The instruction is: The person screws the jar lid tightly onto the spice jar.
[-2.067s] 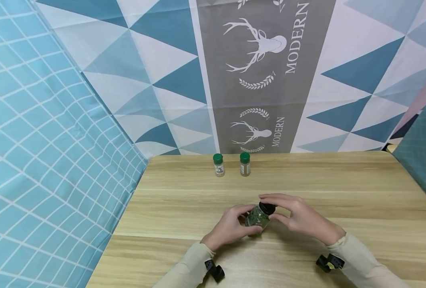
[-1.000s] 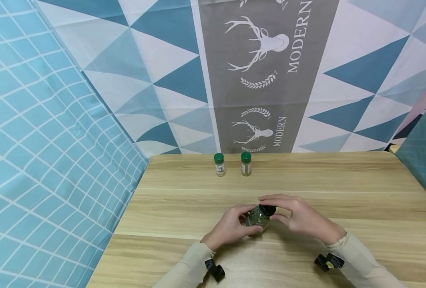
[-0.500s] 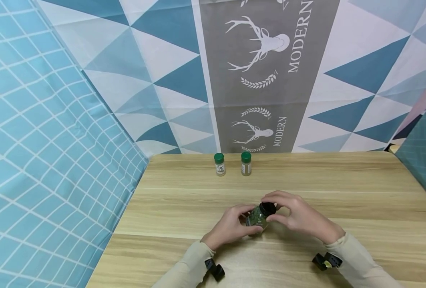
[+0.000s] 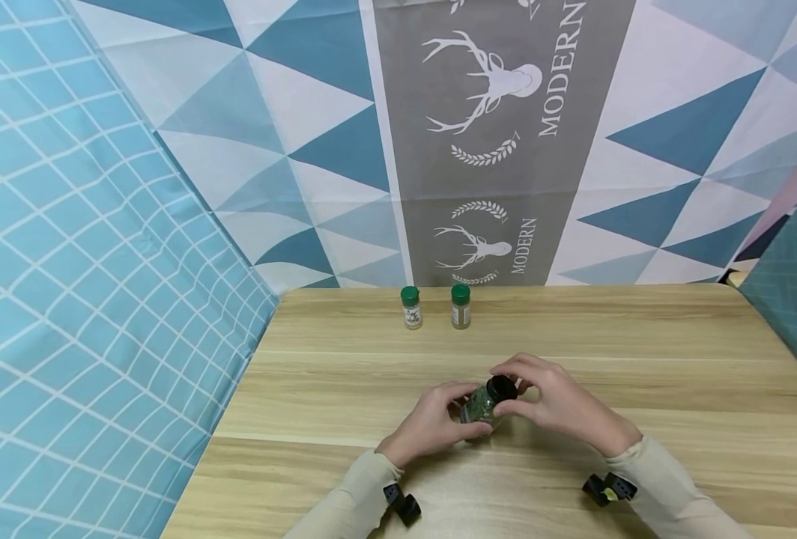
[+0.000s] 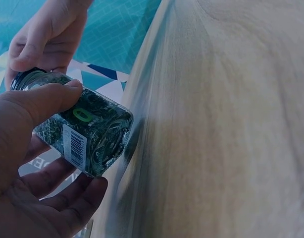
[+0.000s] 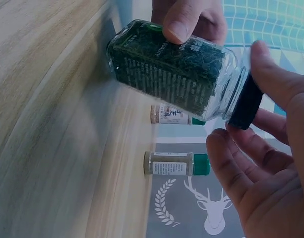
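A square-sided glass jar of dried green herbs [image 4: 478, 405] is held tilted above the table, its black lid [image 4: 502, 388] pointing up and to the right. My left hand [image 4: 432, 421] grips the jar's body, with the thumb across the labelled side [image 5: 81, 115] in the left wrist view. My right hand [image 4: 555, 404] holds the lid's edge between thumb and fingers. In the right wrist view, the thumb lies on one side of the lid [image 6: 247, 103] and fingertips on the other. The lid sits on the jar's neck.
Two small spice bottles with green caps stand upright near the table's back edge: one on the left [image 4: 411, 314], one on the right [image 4: 461, 313]. A patterned cloth [image 4: 331, 172] hangs behind the wood-grain table [image 4: 641, 359], and a blue checked cloth [image 4: 102, 299] at the left.
My right hand's fingers have shifted round the lid, the thumb moving left and towards me, showing more of the lid's top. My left hand keeps its hold on the jar.
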Motion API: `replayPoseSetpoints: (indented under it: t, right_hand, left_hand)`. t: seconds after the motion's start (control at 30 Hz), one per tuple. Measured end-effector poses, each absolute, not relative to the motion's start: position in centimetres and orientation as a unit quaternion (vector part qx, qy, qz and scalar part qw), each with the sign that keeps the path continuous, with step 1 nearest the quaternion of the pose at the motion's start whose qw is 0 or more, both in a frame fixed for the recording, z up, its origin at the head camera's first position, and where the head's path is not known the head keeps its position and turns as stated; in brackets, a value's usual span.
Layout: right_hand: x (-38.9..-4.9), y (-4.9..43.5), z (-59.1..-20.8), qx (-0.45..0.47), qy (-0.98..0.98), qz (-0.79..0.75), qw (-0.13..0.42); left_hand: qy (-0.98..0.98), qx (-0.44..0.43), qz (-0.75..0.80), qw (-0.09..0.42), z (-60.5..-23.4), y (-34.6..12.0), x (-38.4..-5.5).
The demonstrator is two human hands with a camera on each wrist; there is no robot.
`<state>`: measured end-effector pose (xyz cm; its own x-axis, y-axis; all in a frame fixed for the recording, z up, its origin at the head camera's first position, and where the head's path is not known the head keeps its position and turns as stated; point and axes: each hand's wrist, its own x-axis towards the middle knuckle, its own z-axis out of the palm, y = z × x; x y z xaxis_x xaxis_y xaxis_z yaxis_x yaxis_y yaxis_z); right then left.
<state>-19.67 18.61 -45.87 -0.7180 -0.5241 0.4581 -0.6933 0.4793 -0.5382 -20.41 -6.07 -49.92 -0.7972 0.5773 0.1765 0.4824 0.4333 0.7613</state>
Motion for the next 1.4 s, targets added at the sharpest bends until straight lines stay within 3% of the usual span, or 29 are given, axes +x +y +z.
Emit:
replayPoseSetpoints:
  t: [0.3,0.67,1.4]
  right_hand:
    - [-19.19,18.76,-45.36,0.335,-0.877,0.333,0.09]
    - [-18.99,18.67,-45.21,0.395,-0.851,0.332,0.102]
    - [-19.36,18.66,-45.52,0.397,-0.839,0.351,0.121]
  left_hand:
    - [0.844,0.314,0.431,0.055,-49.92,-6.09,-20.39]
    - [0.847,0.31,0.427,0.061,-49.91,-6.23,-20.41]
    - [0.846,0.306,0.432,0.071,-49.9,-6.26,-20.42]
